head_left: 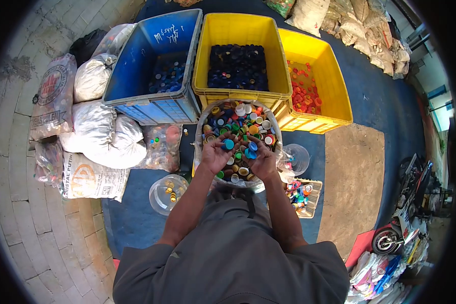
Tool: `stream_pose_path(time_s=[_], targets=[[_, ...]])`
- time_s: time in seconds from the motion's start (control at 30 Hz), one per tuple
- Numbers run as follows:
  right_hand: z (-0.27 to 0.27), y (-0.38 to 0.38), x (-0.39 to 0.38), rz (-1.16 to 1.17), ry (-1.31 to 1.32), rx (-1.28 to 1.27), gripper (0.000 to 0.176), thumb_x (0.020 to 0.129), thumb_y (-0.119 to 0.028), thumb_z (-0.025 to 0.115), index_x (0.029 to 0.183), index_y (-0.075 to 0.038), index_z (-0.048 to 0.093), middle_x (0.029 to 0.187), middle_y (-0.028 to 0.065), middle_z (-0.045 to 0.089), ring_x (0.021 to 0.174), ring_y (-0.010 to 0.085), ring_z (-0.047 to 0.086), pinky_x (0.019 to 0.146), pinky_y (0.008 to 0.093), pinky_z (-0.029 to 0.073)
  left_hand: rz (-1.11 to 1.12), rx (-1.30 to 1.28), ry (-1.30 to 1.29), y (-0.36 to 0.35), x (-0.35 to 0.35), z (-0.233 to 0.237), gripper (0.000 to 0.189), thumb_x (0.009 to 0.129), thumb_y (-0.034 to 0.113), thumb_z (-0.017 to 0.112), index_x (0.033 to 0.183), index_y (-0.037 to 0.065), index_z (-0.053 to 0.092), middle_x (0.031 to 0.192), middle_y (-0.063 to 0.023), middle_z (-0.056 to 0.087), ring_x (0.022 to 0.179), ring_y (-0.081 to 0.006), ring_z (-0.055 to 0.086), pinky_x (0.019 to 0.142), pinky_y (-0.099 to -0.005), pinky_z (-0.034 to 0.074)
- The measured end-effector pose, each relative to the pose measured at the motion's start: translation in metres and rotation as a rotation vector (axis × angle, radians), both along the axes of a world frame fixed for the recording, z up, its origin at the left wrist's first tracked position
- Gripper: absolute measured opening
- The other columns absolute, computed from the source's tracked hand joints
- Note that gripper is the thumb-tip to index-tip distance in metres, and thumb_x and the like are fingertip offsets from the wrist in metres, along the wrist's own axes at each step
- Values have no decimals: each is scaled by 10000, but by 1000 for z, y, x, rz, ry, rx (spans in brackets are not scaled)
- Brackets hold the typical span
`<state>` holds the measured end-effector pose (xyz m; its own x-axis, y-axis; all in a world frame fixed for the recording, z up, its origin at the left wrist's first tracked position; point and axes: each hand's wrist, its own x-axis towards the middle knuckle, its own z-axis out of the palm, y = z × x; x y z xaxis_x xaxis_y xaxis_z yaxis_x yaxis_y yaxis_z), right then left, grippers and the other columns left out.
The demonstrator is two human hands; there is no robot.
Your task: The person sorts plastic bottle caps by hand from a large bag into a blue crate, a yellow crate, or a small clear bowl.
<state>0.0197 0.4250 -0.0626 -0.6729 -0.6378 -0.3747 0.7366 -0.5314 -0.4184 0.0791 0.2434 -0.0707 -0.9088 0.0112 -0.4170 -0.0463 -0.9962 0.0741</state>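
Both my hands are raised palm-up over a white sack (pixel 201 117) filled with mixed coloured bottle caps (pixel 240 121). My left hand (pixel 217 154) is cupped and carries several caps, a light blue one (pixel 229 144) near its fingertips. My right hand (pixel 262 158) is cupped beside it and also carries caps, blue ones (pixel 252 148) at its fingers. The two hands nearly touch above the sack's near side.
Behind the sack stand three crates: a blue crate (pixel 137 76) with blue caps, a yellow crate (pixel 238 30) with dark blue caps, another yellow crate (pixel 334 81) with red caps. A clear bowl (pixel 167 192), a clear container (pixel 297 157) and a small basket (pixel 305 195) sit close. Filled sacks (pixel 101 137) lie left.
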Motion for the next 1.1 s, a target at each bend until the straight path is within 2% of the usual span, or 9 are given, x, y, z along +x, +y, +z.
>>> stream_pose_path(time_s=[0.27,0.53,0.67,0.73,0.93,0.97,1.0,1.03,1.1], targets=[[11,-67,-5,120,61,97,762,537,204,355,1268,12,446,1215,174,533,1127,314,565,944,418,516,179,-166,-2,-46,19,10,357,856,-98,426,1206,-39,464,1137,-163,560,1108,-297,560,1015,-413,469],[50,-182,-42,210,166,217,491,694,215,353,1162,97,446,1105,176,513,1046,285,579,920,385,536,312,-316,-1,-136,-11,38,229,925,0,469,1149,-48,470,1093,-208,532,1050,-329,576,959,-414,519],[80,-257,-99,151,194,219,167,763,170,472,903,136,557,917,150,542,906,248,614,749,296,579,415,-383,-134,-197,-75,92,262,925,66,493,1160,-42,451,1130,-218,508,1057,-340,536,956,-451,498],[94,-279,-126,190,231,271,33,788,140,552,773,129,579,825,136,557,851,225,620,643,271,566,360,-356,147,-227,-94,107,453,916,172,534,1281,-41,369,1357,-267,357,1234,-410,411,1050,-524,362],[68,-238,-163,82,939,251,147,862,44,568,957,154,589,932,201,596,940,257,613,780,343,544,315,-600,101,-228,-81,121,717,879,277,594,1453,55,224,1523,-257,-139,1418,-434,-76,1131,-543,123],[62,-218,-161,47,923,266,227,867,24,572,1053,153,556,1003,221,588,979,282,609,836,359,539,380,-638,-35,-220,-79,109,590,888,272,596,1395,91,353,1504,-245,172,1380,-389,240,1084,-497,288],[58,-198,-159,12,907,282,319,871,3,575,1148,152,522,1073,242,579,1017,307,606,891,376,534,348,-688,-2,-211,-70,96,539,894,271,595,1359,90,394,1428,-206,288,1293,-341,338,1027,-460,344],[75,-176,-139,-10,411,240,387,872,2,569,1219,139,466,1134,247,555,1047,322,601,926,378,530,318,-738,32,-202,-56,85,488,900,271,593,1324,89,435,1352,-168,404,1206,-292,437,969,-423,400],[17,-120,-142,-5,412,162,442,879,41,516,1283,129,362,1207,242,510,1082,336,588,964,381,519,242,-805,4,-178,-35,58,360,904,256,603,1214,89,529,1112,-67,578,968,-180,557,820,-332,468]])
